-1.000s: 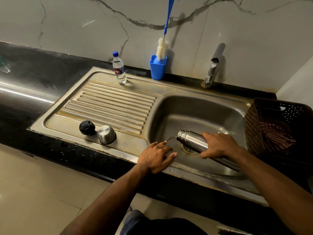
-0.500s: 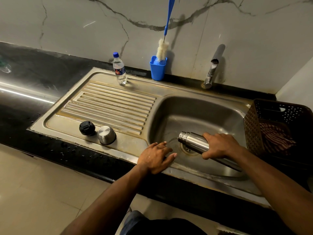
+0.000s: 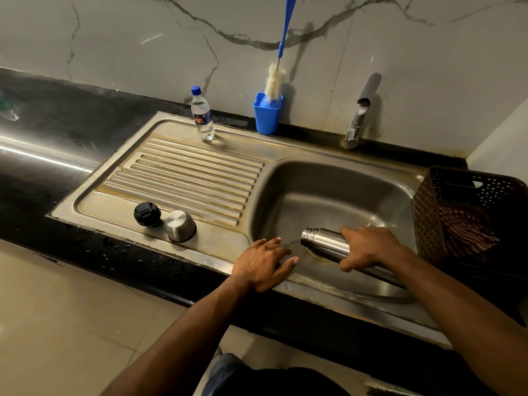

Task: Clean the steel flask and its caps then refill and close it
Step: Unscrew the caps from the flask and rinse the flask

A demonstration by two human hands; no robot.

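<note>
The uncapped cylindrical brushed-steel flask lies tilted over the stainless sink basin, mouth pointing left & slightly down, just above the drain, w/ a thin run of water seeming to leave the neck. Rigid metal body, so it won't give under a squeeze. Prob. wet, hence slippery; smooth wall offers little friction. Weight looks modest now that it's tipped out, though how much water is left inside can't be seen. Best hold is mid-body or just below the shoulder, fingers wrapped right round; the threaded neck is too narrow for a secure hold & needs to stay free for the caps.

Right hand: grip wrapped around the flask's mid-body, thumb on the near side, fingers over the top, wrist above the basin, forearm coming in from lower right. The flask's base end is hidden under that forearm.

Left hand: grip holds nothing, fingers straight & spread, palm flat on the sink's front rim, fingertips reaching over the basin edge, apart from the flask.

Round black plastic inner cap & domed steel outer cap sit touching side by side on the ribbed drainboard, well apart from the flask.
</note>
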